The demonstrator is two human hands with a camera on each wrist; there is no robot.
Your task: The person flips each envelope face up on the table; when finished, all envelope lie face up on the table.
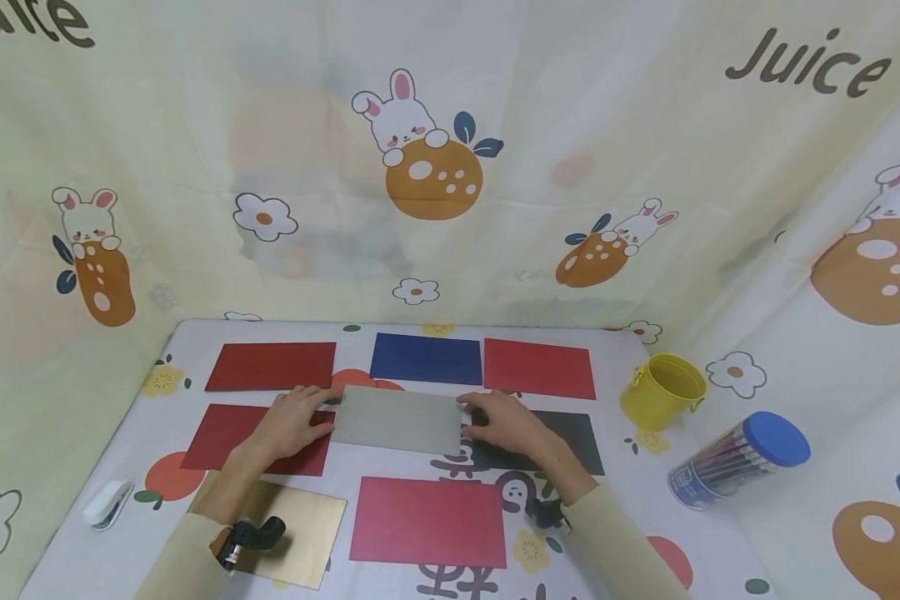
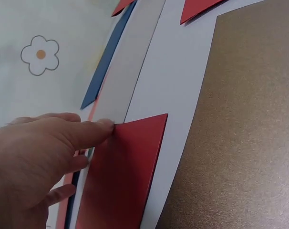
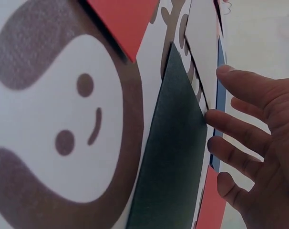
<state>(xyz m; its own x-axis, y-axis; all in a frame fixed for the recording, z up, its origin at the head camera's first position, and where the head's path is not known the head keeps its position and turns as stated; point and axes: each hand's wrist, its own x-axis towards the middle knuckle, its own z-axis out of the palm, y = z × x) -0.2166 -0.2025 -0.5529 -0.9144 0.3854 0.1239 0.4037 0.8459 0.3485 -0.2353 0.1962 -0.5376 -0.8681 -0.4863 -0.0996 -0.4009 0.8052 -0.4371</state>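
A grey card (image 1: 397,419) lies flat in the middle of the table among other coloured cards. My left hand (image 1: 292,417) rests on a dark red card (image 1: 217,437), and its straight fingertips touch the grey card's left edge. In the left wrist view the left hand (image 2: 94,138) meets the grey card (image 2: 130,62) where it borders the dark red card (image 2: 120,176). My right hand (image 1: 498,421) lies over a black card (image 1: 577,437), fingers spread against the grey card's right edge. The right wrist view shows the right hand (image 3: 240,143) beside the grey card (image 3: 204,52) and the black card (image 3: 173,157).
A dark red card (image 1: 270,365), a blue card (image 1: 426,358) and a red card (image 1: 540,368) line the back row. A crimson card (image 1: 429,521) and a gold card (image 1: 300,533) lie in front. A yellow bucket (image 1: 663,390), a pen jar (image 1: 735,462) and a white stapler (image 1: 108,502) stand aside.
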